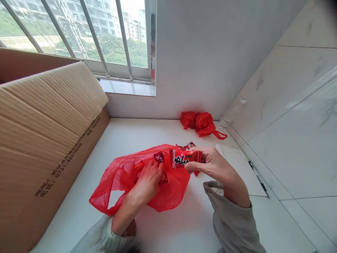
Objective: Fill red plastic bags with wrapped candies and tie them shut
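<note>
My right hand [210, 163] pinches a red snack packet [181, 158] with black and white lettering, holding it above the right side of a red plastic bag [171, 196]. The bag lies spread on the white surface, its handle loop toward the left. My left hand [150, 175] reaches in over it, fingers bent down among small red packets [158, 157]. Its fingertips are partly hidden, and I cannot make out what they grip. Behind the held packet and to its right lie more red packets [190, 145], partly covered by my right hand.
A large cardboard box [58, 140] stands at the left, below a barred window [105, 38]. Toward the back wall sit a bunched red plastic bag [204, 123] and a clear bottle [229, 117]. White paper [237, 165] and a black pen [258, 177] lie by the tiled right wall.
</note>
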